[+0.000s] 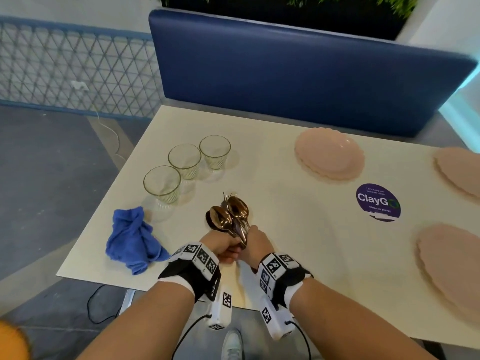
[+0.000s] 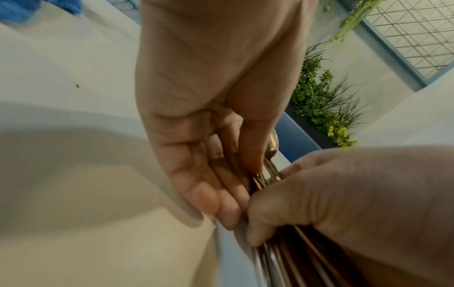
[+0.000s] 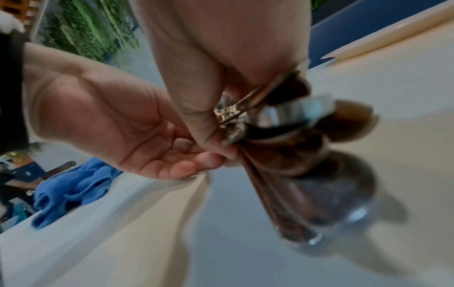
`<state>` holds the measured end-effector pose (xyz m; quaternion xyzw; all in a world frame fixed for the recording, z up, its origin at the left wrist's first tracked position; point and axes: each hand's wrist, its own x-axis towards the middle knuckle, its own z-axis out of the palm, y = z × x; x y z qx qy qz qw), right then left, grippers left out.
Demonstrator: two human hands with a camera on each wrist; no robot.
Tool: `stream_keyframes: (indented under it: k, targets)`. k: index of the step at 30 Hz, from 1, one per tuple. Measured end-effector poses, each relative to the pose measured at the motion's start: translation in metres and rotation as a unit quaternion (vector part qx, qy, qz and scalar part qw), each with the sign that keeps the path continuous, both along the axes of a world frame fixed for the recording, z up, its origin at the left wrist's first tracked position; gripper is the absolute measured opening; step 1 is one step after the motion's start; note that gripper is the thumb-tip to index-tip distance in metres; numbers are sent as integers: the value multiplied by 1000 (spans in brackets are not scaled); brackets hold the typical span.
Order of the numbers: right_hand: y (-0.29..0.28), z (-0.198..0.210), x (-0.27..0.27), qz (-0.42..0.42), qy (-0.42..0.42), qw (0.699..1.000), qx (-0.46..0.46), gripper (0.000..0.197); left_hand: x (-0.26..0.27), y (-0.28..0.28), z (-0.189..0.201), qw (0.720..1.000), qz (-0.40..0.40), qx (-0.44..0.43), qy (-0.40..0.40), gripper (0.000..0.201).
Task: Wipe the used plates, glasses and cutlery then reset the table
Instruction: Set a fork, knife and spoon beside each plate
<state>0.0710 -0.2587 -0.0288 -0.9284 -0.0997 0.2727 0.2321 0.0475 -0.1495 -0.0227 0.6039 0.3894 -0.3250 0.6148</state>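
A bundle of copper-coloured spoons and forks (image 1: 232,216) stands tilted over the front middle of the white table (image 1: 285,203), bowls and tines up. My right hand (image 1: 253,240) grips the handles (image 3: 282,155) in a fist. My left hand (image 1: 228,252) lies beside it with fairly straight fingers (image 2: 216,196) touching the handle ends (image 2: 294,262). Three clear glasses (image 1: 162,184) (image 1: 185,161) (image 1: 215,151) stand in a row at the left. Pink scalloped plates sit at the back (image 1: 330,154), far right (image 1: 459,170) and near right (image 1: 449,268). A crumpled blue cloth (image 1: 132,240) lies at the near left corner.
A round purple sticker (image 1: 378,201) is stuck on the table between the plates. A blue padded bench back (image 1: 298,74) runs along the far side, with plants above it. The table's left edge drops to a grey floor with a cable (image 1: 96,307).
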Motion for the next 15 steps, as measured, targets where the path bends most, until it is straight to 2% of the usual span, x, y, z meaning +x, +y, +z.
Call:
stream_keyframes:
  k: [5, 10, 15]
  targets:
    - [-1, -4, -1, 21, -29, 998, -47, 32, 5, -5, 7, 999, 29, -44, 7, 39]
    - [-10, -2, 1, 67, -39, 996, -45, 38, 1, -5, 12, 994, 73, -84, 3, 40]
    - [-18, 0, 6, 57, -11, 998, -39, 41, 1, -9, 7, 989, 114, -96, -9, 37]
